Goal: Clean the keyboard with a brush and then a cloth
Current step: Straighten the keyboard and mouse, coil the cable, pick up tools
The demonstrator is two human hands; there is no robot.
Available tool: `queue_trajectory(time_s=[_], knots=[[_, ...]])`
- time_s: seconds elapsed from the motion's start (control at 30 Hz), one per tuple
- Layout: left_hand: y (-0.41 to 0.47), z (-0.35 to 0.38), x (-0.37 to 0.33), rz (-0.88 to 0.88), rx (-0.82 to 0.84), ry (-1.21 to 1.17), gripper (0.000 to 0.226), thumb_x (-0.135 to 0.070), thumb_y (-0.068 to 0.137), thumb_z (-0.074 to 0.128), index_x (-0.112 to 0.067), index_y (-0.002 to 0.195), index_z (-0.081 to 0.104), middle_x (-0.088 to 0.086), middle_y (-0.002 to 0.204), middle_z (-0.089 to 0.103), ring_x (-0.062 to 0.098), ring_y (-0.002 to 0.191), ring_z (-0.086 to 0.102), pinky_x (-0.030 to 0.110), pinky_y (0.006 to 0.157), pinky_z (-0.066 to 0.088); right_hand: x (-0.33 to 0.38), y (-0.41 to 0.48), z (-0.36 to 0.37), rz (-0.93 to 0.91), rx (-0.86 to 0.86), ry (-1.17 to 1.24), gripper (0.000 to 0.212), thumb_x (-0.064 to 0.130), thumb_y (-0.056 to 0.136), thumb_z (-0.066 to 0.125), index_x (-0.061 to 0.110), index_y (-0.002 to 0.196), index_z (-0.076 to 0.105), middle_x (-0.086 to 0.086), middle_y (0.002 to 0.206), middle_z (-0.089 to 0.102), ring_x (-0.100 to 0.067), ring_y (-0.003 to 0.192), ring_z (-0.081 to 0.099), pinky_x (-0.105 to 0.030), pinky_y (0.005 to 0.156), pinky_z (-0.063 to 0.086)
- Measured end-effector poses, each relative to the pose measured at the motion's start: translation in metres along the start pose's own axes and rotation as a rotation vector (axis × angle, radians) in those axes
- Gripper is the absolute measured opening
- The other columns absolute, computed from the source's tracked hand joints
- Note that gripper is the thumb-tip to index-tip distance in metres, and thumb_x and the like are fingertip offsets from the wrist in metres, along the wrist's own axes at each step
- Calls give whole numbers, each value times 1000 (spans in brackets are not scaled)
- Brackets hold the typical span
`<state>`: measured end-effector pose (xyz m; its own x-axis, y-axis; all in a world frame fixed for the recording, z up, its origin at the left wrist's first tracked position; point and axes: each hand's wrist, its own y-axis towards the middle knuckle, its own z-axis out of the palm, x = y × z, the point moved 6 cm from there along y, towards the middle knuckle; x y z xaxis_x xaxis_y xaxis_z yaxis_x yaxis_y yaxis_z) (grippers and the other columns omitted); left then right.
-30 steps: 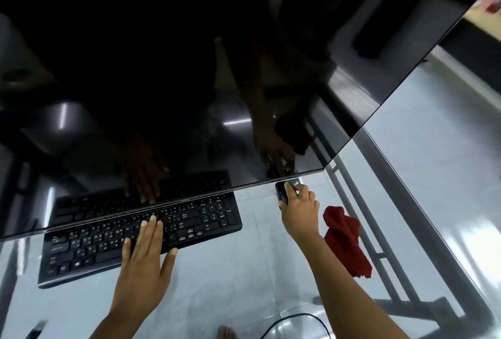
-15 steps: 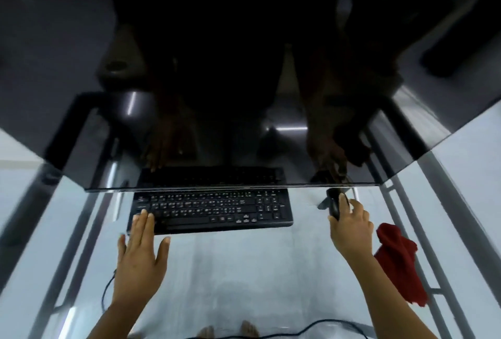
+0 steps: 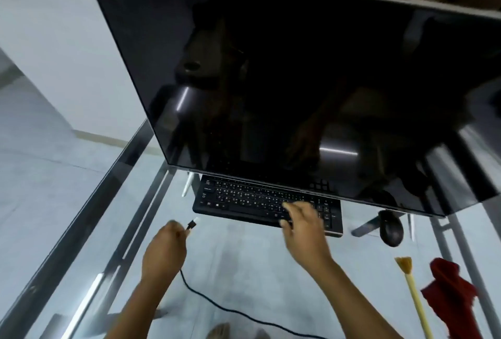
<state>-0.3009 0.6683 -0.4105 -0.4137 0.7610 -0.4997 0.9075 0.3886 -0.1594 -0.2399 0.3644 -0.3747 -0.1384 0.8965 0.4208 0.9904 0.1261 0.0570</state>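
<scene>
Keyboard [image 3: 254, 200] is sitting flat on the glass table [image 3: 252, 268], back edge tucked under the big glossy black monitor [image 3: 298, 81]; it's a slim black matte slab with white legends. Left hand [image 3: 165, 249] is pinching the small plug [image 3: 191, 225] of a thin black cable [image 3: 230, 309], just off the keyboard's front-left corner. Right hand [image 3: 305, 223] is lying over the keyboard's right-front keys, motion-blurred, so can't tell if it's gripping the edge. Hands are apart. Rounded black mouse [image 3: 390, 228] is sitting untouched to the right. Brush [image 3: 413, 295], pale yellow stick with a tan bristle fan, and crumpled red cloth [image 3: 450, 295] are lying near the right edge. A second ago the right hand was on the mouse and the left was lying flat by the keyboard.
</scene>
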Motion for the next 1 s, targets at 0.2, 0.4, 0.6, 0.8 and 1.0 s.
queue_trajectory(time_s=[0.2, 0.4, 0.6, 0.8, 1.0], knots=[[21, -73, -120, 201, -5, -362, 12, -18, 86, 68, -20, 81, 57, -6, 63, 54, 4, 58, 52, 15, 53, 38, 134, 1, -9, 96, 657, 757, 35, 29, 96, 56, 15, 128, 52, 0, 112, 66, -15, 105, 64, -25, 92, 45], [-6, -108, -201, 721, 84, -356, 32, -46, 91, 47, -23, 89, 70, -11, 87, 62, 6, 84, 58, 24, 79, 45, 142, 6, -82, -1, 461, 837, 16, 22, 97, 47, 23, 84, 55, 3, 64, 54, -19, 62, 47, -37, 60, 37], [-59, -108, -251, 638, 554, -551, 42, -51, 90, 43, -21, 69, 64, -10, 48, 41, 4, 45, 36, 20, 50, 32, 91, 1, -199, -47, 193, 738, 6, 15, 92, 60, 19, 96, 62, 7, 63, 50, -15, 62, 46, -34, 62, 40], [-108, -146, -298, 329, 1356, -1566, 24, -17, 94, 42, -3, 89, 61, -3, 54, 34, 8, 43, 22, 22, 42, 31, 56, -32, -237, -58, 89, 850, 19, 25, 100, 50, 19, 93, 66, 2, 62, 46, -13, 59, 42, -24, 61, 39], [-62, -194, -317, 183, 556, -2042, 31, -15, 101, 39, 0, 121, 56, -3, 69, 60, 5, 56, 50, 22, 60, 53, 46, -59, -213, -5, 169, 850, 23, 23, 101, 48, 29, 101, 71, 5, 60, 47, -11, 56, 43, -25, 60, 38]])
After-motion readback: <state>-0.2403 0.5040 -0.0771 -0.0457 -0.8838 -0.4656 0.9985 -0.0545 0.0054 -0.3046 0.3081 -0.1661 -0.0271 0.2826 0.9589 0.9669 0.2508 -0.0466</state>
